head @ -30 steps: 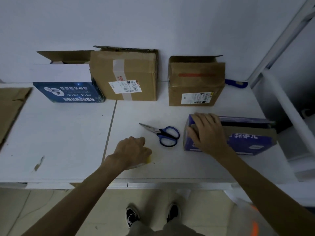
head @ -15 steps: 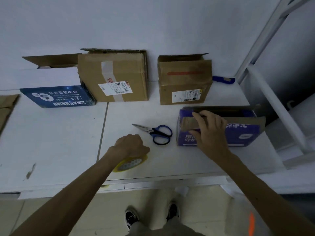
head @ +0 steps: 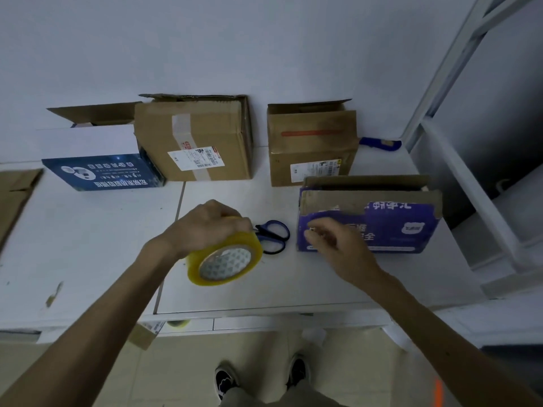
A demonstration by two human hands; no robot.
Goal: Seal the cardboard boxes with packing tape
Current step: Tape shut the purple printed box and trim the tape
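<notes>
Glossy tape roll (head: 226,261), matt cardboard box (head: 367,224).

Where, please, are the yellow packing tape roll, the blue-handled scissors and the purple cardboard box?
yellow packing tape roll (head: 226,259), head view, patterned side face.
blue-handled scissors (head: 274,240), head view, where handle loops meet.
purple cardboard box (head: 390,227), head view, front side.

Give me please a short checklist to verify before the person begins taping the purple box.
1. Tape roll in left hand: ok, gripped from above.
2. Free tape end found: cannot tell.
3. Purple box flaps closed: not ok, top looks open, one flap hangs over the front.
4. Right hand steadying the box: cannot tell, blurred at its front.
5. Scissors within reach: ok, on the table between roll and box.
</notes>
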